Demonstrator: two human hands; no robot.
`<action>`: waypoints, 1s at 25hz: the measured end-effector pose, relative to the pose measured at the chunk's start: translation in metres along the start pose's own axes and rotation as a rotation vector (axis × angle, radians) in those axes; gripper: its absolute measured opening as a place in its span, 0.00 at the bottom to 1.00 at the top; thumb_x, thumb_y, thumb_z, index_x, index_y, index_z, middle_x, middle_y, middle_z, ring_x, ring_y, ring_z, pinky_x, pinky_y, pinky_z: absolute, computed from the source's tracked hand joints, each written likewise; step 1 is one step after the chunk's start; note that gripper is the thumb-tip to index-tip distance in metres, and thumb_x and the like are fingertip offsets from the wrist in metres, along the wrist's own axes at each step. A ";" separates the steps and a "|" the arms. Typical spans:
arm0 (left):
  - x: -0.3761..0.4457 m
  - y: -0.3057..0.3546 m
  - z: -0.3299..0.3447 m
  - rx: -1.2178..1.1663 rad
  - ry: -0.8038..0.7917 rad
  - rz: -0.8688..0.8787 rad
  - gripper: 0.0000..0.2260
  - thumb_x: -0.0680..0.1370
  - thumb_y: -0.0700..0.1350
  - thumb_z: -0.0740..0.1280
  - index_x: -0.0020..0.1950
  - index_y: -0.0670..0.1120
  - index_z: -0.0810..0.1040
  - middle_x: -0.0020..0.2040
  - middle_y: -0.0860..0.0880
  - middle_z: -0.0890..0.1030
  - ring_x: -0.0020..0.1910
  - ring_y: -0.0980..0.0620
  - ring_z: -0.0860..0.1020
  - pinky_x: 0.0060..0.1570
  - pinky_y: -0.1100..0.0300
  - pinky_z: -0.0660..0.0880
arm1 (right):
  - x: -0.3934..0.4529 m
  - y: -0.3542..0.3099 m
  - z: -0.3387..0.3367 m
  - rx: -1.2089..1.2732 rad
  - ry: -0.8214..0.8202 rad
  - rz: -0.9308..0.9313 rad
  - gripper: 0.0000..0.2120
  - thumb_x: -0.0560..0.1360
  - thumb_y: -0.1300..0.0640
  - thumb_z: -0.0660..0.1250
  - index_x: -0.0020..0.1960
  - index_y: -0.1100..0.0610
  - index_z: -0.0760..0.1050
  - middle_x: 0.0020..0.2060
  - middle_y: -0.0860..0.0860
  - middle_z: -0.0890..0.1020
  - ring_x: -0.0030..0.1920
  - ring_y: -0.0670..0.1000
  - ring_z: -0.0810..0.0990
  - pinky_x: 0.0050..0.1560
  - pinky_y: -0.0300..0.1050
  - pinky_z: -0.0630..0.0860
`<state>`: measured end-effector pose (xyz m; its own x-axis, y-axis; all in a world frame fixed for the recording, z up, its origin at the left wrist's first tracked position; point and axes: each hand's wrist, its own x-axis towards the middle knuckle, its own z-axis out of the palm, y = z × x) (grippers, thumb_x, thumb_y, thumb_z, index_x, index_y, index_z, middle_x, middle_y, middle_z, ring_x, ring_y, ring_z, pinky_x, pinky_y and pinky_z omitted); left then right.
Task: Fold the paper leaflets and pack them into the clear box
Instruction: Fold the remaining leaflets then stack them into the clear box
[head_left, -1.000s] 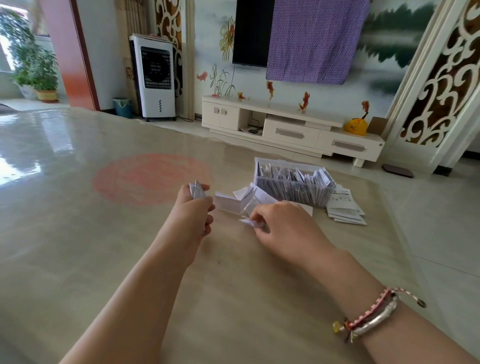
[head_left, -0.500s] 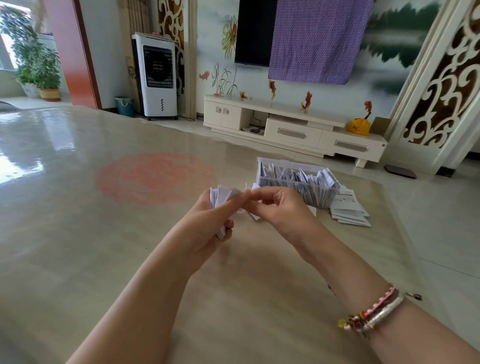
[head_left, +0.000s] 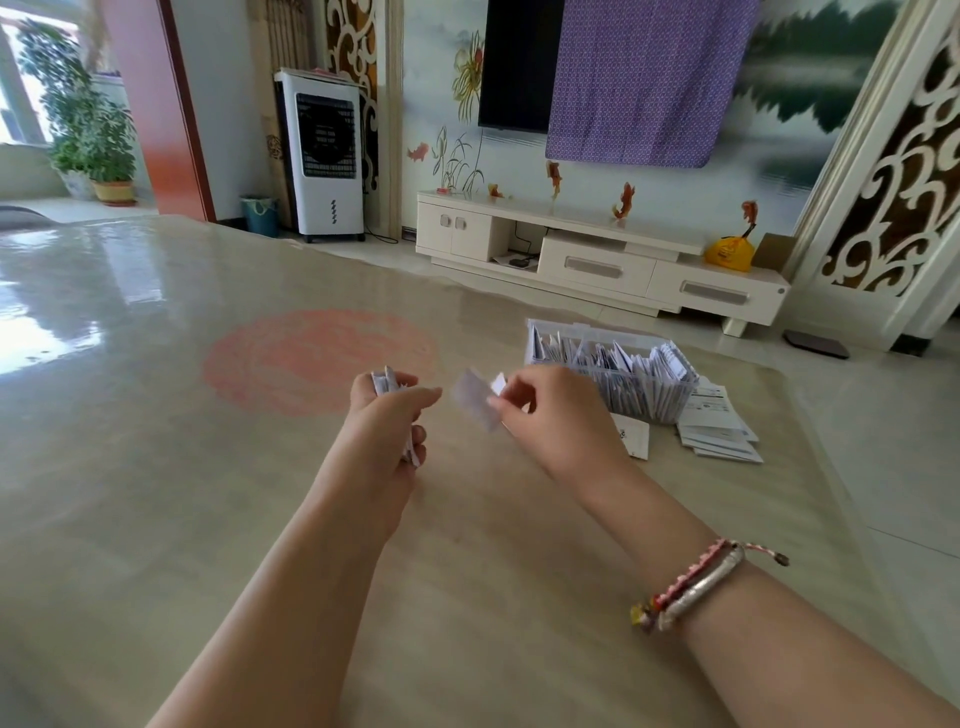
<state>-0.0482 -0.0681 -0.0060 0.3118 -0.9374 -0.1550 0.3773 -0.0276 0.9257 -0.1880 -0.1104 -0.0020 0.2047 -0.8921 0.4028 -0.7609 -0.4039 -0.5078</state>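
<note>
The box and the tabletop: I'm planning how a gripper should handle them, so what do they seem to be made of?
The clear box looks like thin, rigid, see-through plastic: the packed leaflets show through its wall. The table looks like polished stone or a glossy laminate, beige and marbled; it mirrors the window light. Which of the two cannot be told.

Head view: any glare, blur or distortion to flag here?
Head view: window glare washes out the table at far left; the leaflet pinched in the right hand is motion-blurred; wide-angle bending curves the door frame at right; box reasonably sharp.
</note>
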 end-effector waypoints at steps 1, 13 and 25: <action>-0.001 -0.001 0.002 0.008 -0.015 0.010 0.10 0.76 0.45 0.70 0.47 0.49 0.68 0.37 0.50 0.67 0.30 0.55 0.64 0.31 0.62 0.62 | -0.001 -0.002 -0.005 0.248 0.025 0.086 0.07 0.74 0.55 0.71 0.39 0.57 0.79 0.31 0.48 0.80 0.33 0.46 0.76 0.36 0.38 0.71; -0.007 -0.006 0.002 -0.115 -0.020 0.020 0.08 0.81 0.34 0.58 0.50 0.46 0.72 0.41 0.46 0.77 0.34 0.52 0.77 0.37 0.62 0.72 | -0.019 0.008 -0.027 -0.347 -0.157 -0.192 0.14 0.74 0.52 0.69 0.58 0.50 0.72 0.50 0.44 0.79 0.54 0.47 0.70 0.56 0.43 0.66; -0.001 -0.007 0.005 -0.037 0.007 -0.032 0.05 0.79 0.37 0.62 0.47 0.48 0.71 0.41 0.47 0.72 0.32 0.53 0.69 0.32 0.62 0.66 | -0.011 0.023 -0.021 -0.301 -0.024 -0.239 0.07 0.77 0.57 0.64 0.50 0.53 0.81 0.37 0.44 0.74 0.47 0.48 0.72 0.58 0.44 0.64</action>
<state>-0.0557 -0.0687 -0.0102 0.3049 -0.9338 -0.1873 0.4196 -0.0448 0.9066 -0.2208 -0.1054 -0.0027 0.4096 -0.7860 0.4632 -0.8361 -0.5265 -0.1541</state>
